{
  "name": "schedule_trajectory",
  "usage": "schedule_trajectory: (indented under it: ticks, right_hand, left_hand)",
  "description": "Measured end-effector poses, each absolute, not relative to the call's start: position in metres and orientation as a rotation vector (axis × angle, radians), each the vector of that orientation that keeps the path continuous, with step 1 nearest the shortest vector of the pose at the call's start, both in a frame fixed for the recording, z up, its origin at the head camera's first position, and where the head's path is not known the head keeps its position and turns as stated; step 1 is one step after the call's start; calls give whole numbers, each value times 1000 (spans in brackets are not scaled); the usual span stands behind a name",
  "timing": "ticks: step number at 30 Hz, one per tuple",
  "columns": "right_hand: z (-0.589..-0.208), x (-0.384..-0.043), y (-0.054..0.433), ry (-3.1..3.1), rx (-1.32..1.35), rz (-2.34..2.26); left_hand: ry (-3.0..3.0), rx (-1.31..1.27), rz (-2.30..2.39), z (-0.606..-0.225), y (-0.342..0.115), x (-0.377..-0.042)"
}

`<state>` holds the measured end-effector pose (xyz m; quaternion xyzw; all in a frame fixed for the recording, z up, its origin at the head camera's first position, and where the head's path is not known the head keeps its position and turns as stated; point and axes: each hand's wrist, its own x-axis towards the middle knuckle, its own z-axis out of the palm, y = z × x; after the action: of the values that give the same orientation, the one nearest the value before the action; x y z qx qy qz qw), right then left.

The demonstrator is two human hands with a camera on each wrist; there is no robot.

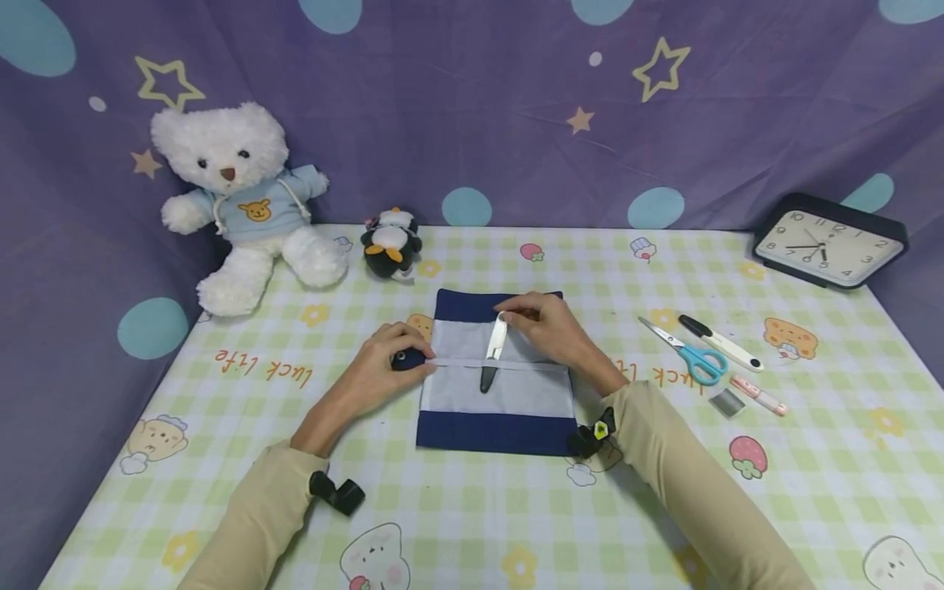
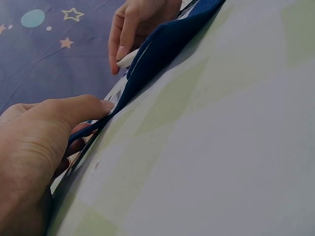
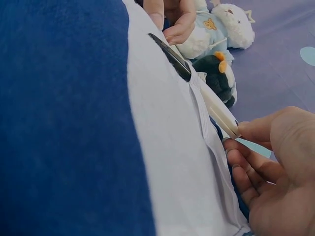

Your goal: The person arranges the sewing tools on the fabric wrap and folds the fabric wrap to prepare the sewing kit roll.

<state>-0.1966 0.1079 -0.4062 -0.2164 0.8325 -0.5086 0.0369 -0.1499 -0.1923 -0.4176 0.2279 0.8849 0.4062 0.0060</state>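
Observation:
A navy and light-grey fabric case (image 1: 450,389) lies unfolded on the table, a thin elastic band (image 1: 453,362) running across its middle. Tucked beneath that band is a slim white tool (image 1: 497,336) with a tapered black end; its exact kind is unclear. My right hand (image 1: 549,328) pinches the tool's white end between thumb and fingers, as the right wrist view (image 3: 290,152) also shows. At the case's left edge my left hand (image 1: 387,360) pinches the navy tab (image 1: 408,359), which carries a round metal snap.
To the right lie blue-handled scissors (image 1: 701,360), a black-and-white tool (image 1: 719,342), a pink-and-white stick (image 1: 760,396) and a small grey piece (image 1: 728,402). Behind stand a white teddy bear (image 1: 254,205), a penguin toy (image 1: 391,244) and a clock (image 1: 829,242).

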Motion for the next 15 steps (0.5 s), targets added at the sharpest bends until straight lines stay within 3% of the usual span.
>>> schedule_trajectory:
  ticks: [15]
  right_hand:
    - [-406, -194, 106, 2567, -734, -1465]
  left_hand:
    - [2767, 721, 1268, -419, -193, -151]
